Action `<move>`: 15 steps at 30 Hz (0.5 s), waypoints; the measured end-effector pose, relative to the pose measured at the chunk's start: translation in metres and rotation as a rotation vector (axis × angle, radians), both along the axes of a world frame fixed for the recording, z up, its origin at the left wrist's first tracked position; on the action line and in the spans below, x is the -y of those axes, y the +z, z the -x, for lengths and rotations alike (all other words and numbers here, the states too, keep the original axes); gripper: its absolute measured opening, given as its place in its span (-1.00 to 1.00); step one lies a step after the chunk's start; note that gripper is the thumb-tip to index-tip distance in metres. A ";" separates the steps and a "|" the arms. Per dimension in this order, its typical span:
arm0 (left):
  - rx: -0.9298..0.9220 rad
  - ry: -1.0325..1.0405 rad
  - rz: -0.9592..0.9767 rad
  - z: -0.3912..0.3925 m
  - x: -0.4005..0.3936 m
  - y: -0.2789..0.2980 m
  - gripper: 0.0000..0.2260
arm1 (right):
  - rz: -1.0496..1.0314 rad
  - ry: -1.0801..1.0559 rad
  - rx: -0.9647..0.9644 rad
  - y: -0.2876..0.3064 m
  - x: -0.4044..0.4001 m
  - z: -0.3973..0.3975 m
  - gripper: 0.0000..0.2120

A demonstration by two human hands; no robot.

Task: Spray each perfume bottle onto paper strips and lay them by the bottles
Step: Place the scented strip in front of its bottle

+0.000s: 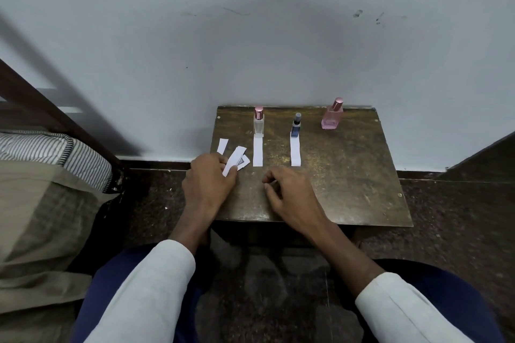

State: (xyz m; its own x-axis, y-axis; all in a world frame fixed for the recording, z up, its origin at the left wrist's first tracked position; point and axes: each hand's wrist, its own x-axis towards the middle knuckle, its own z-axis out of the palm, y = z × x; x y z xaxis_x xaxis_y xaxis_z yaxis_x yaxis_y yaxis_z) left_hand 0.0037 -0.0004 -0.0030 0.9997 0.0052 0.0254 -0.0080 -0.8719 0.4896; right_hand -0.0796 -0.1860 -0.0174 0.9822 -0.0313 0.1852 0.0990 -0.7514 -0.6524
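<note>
We see the left hand [207, 178] pinching a paper strip [233, 161], long axis running away toward the wall. The right hand [289, 192] rests loosely curled, holding nothing, nearer the pink bottle [332, 115] far right, the only one of three bottles lacking a strip. Two strips laid; about three spare.
</note>
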 end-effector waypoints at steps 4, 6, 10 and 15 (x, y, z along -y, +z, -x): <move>-0.027 0.041 0.105 0.001 -0.004 0.008 -0.76 | -0.058 -0.038 -0.028 -0.001 0.000 -0.004 -0.93; -0.033 0.047 0.163 0.001 -0.008 0.011 -0.74 | -0.096 -0.072 -0.048 -0.002 -0.001 -0.006 -0.95; -0.102 0.026 0.375 -0.001 -0.015 0.015 -0.81 | -0.267 -0.154 -0.088 0.001 -0.008 -0.009 -0.95; -0.319 -0.050 0.730 0.003 -0.012 0.019 -0.86 | -0.628 -0.183 -0.187 0.010 -0.011 -0.014 -0.63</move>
